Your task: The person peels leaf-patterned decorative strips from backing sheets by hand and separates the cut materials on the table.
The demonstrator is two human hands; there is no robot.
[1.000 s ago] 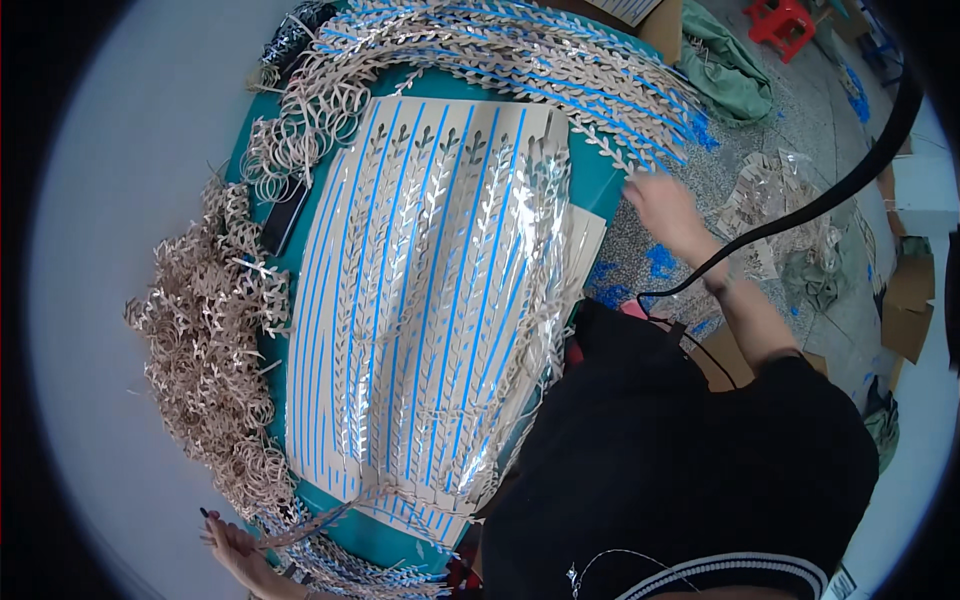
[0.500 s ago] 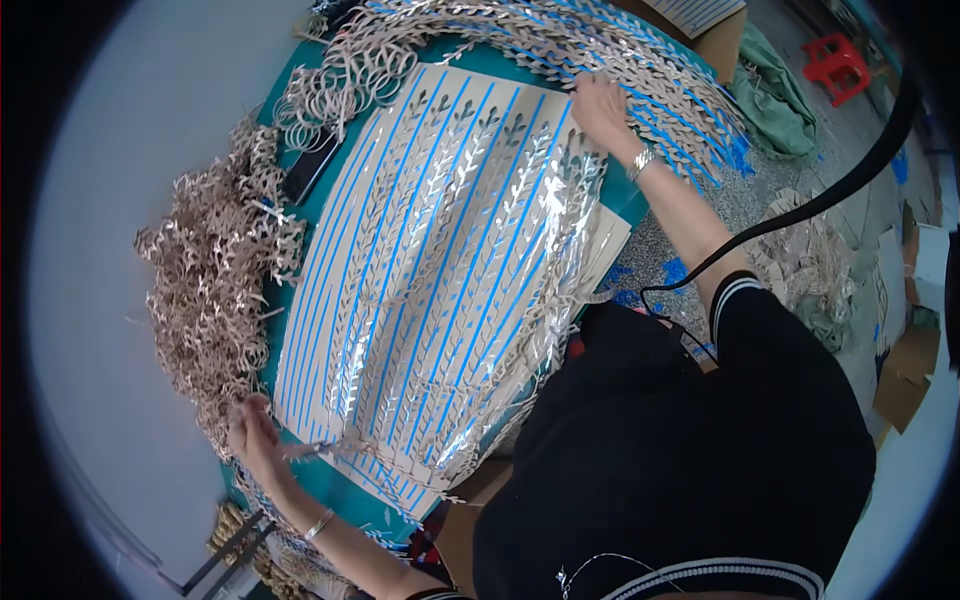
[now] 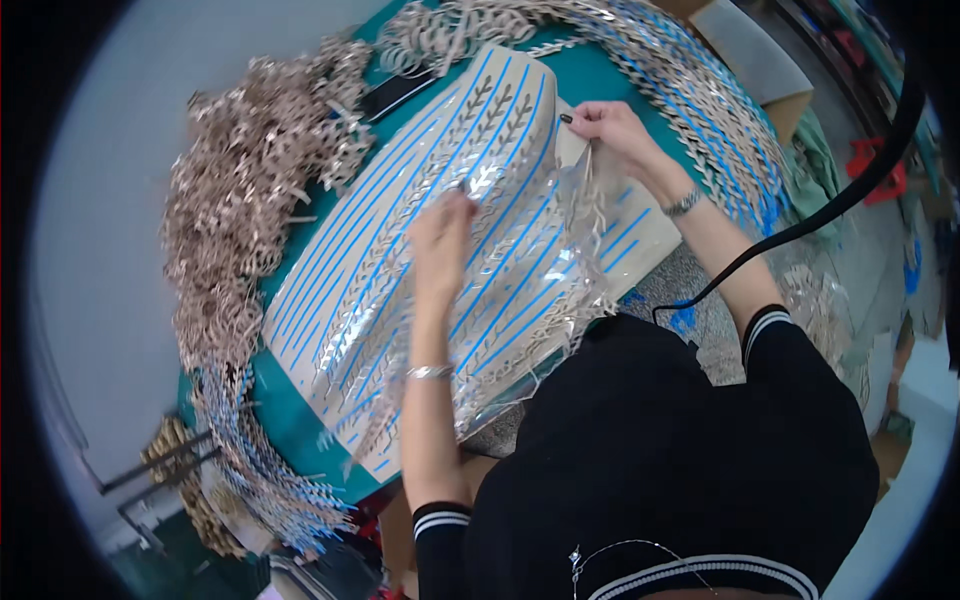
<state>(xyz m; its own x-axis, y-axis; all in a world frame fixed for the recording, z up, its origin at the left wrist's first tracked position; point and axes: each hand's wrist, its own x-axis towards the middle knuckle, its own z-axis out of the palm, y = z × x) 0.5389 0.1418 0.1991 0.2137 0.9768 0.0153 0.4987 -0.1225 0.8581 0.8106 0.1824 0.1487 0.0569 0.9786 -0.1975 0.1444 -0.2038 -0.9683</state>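
Observation:
A stack of cream sheets [image 3: 300, 350] with blue stripes lies across the table under a glossy clear film [image 3: 400, 260] with leaf-vine strips. My right hand [image 3: 615, 132] pinches the film's edge near the far right of the stack; crumpled film and cut leaf strips [image 3: 590, 230] hang below it. The far part of the top sheet is curled up. My left hand [image 3: 440, 240] is over the middle of the sheet, curled and smeared by motion. I cannot make out whether its fingers hold anything.
A big heap of curly beige trimmings [image 3: 235, 190] lies along the left table edge. Leaf strips [image 3: 690, 110] are piled at the far right and more strips [image 3: 250, 450] at the near left. A dark phone [image 3: 398, 95] rests on the green table [image 3: 290, 440]. A black cable [image 3: 840, 195] crosses the right side.
My left hand has swung from the near left corner up over the middle of the sheet. The sheet's far part has curled, and my right hand has shifted slightly down its far edge.

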